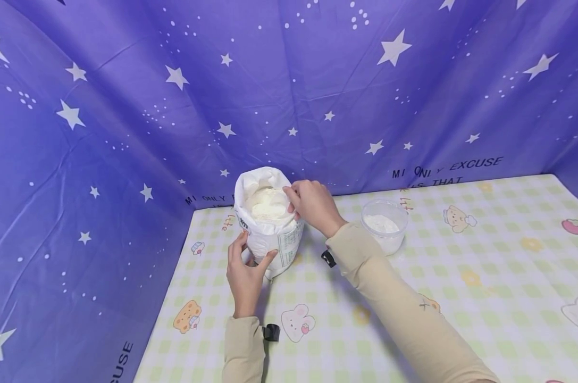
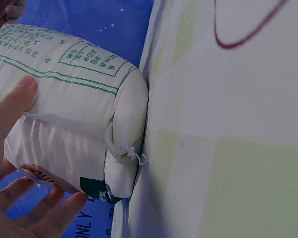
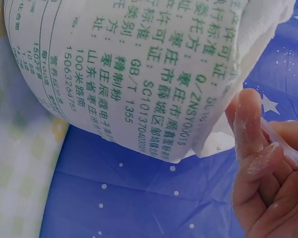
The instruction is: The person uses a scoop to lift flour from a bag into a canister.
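A white woven flour bag point(image 1: 275, 247) with green print stands upright, its mouth spread and rolled outward, pale flour point(image 1: 268, 205) showing inside. Low on its near side, my left hand point(image 1: 245, 274) holds it between thumb and fingers. In the left wrist view the thumb point(image 2: 22, 96) lies on the printed cloth. My right hand point(image 1: 317, 205) is at the bag's right rim with fingers bent, pinching a thin translucent plastic piece point(image 3: 283, 144); its other end is hidden. White powder coats the fingertips point(image 3: 249, 111) in the right wrist view.
Right of the bag, a clear round plastic tub point(image 1: 385, 226) holds white powder. A checked, cartoon-printed cloth point(image 1: 327, 314) covers the table. Blue star-printed curtain point(image 1: 289, 96) hangs close behind the bag and along the left side.
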{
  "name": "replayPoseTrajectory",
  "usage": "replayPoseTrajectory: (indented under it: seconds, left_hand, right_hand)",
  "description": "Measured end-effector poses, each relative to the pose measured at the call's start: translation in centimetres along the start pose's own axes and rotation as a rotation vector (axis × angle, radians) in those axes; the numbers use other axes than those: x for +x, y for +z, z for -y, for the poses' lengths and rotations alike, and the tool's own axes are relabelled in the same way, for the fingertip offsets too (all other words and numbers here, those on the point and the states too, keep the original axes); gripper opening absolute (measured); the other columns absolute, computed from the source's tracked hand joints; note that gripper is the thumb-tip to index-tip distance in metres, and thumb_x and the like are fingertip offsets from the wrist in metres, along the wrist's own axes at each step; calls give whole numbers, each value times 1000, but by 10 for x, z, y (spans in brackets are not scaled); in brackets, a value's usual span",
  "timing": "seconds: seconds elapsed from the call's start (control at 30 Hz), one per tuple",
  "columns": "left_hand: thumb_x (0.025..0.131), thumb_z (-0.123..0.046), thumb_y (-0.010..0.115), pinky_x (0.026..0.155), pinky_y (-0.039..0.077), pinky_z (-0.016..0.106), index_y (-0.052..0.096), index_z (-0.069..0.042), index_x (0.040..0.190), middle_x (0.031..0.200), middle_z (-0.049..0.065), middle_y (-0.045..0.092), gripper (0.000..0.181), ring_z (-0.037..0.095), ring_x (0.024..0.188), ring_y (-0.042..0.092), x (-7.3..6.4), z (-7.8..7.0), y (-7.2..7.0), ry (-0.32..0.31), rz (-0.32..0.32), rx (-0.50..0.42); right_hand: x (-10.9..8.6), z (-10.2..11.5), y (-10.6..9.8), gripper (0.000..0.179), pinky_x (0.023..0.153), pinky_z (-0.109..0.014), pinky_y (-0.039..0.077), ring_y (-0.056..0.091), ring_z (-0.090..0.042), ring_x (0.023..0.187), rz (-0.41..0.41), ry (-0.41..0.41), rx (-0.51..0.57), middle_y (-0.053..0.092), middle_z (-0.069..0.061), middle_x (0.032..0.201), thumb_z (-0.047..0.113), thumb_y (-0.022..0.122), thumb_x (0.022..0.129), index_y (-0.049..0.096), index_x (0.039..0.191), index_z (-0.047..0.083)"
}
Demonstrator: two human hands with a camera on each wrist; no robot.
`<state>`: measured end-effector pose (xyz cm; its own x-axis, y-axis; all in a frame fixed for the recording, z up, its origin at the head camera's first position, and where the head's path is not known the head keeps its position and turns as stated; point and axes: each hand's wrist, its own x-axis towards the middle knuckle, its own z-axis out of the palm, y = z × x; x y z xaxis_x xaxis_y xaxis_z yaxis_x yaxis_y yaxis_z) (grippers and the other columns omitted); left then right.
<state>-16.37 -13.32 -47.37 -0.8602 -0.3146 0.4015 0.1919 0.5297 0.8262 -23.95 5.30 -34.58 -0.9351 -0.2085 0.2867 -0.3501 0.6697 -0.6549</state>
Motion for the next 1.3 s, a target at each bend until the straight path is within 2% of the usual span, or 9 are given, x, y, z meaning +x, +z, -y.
replayPoseTrajectory:
  seconds: [0.27,0.53,0.9,1.13,1.3]
  left_hand:
    - [73,-39,88,93,59,39,56,-14,136,142,3,52,75,27,122,59,0,0,0,-7,0,-5]
    - [73,-36,89,92,60,40,56,-13,136,141,4,53,75,29,121,59,0,0,1,-1,-3,-11]
    - [73,-40,87,92,60,36,56,-14,136,141,3,52,75,27,121,59,1,2,0,4,0,12]
    - [73,-39,88,92,60,36,55,-14,137,142,3,52,76,27,121,59,1,1,-1,4,0,10]
    - [72,-40,88,93,60,36,55,-14,137,142,4,52,77,27,122,59,-1,1,-1,-2,8,7]
  right_hand:
    - [1,-2,4,39,50,-27,44,61,-12,49,25,-9,47,67,4,62,29,50,105,67,75,10]
    - [-1,-6,5,43,49,-24,47,64,-14,51,57,27,174,69,0,62,27,48,106,66,72,7]
    - [0,-7,6,41,53,-25,51,65,-15,52,103,69,266,71,-2,66,28,48,106,71,86,1]
    - [0,-12,4,40,58,-26,53,66,-16,53,123,55,356,72,-4,68,27,48,106,69,86,1]
    - [-1,-14,7,39,57,-25,52,65,-16,52,111,39,364,71,-2,66,27,49,106,70,83,2]
